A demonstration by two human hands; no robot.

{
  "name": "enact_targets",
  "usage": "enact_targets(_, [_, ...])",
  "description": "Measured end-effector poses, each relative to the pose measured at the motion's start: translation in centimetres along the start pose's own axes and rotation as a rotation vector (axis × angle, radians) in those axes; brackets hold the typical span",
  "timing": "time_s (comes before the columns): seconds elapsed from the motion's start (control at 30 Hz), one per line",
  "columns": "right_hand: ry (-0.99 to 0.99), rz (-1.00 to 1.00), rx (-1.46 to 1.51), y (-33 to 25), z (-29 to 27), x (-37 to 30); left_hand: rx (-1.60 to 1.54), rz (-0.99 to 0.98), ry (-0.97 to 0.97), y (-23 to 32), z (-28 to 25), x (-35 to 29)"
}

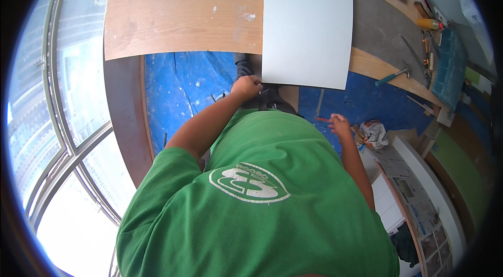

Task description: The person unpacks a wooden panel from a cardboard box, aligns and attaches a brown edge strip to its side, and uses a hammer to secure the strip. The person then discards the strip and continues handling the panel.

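A large white panel (309,25) lies on the workbench with a small round hole near its far right corner. Right beside the panel's near left corner is my left hand (246,89), its fingers curled closed; whether it pinches the corner or something small, I cannot tell. My right hand (340,123) hangs low over the blue floor sheet, away from the panel. It grips a slim red pencil-like tool (321,119) that points left.
A bare wooden board (183,10) lies left of the panel. On the right are a hammer (393,76), hand tools and a teal bin (449,67). A blue sheet (173,83) covers the floor. Windows (78,67) line the left; a crumpled plastic bag (373,134) sits at right.
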State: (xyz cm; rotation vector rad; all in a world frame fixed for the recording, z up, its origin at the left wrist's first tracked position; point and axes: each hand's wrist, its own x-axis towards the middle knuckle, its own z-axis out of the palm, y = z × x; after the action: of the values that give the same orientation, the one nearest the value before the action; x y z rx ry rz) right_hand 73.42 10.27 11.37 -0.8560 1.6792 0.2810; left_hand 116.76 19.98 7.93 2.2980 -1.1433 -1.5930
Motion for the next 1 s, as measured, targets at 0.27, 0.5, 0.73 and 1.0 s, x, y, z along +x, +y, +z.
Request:
enact_targets(0.27, [0.025, 0.03, 0.033, 0.9, -0.8, -1.0, 0.286, 0.082, 0.093, 2.4, -0.6, 0.3])
enact_targets(0.5, [0.064, -0.07, 0.076, 1.7, -0.4, -2.0, 0.362, 0.136, 0.078, 2.6, -0.8, 0.3])
enact_targets(0.73, [0.113, -0.112, 0.02, 1.1, 0.0, -1.9, -0.202, -0.026, 0.011, 2.5, -1.1, 3.4])
enact_targets(1.0, [0.193, -0.236, 0.112, -2.2, -0.9, -2.0, -0.889, -0.229, 0.045, 3.1, -0.5, 8.6])
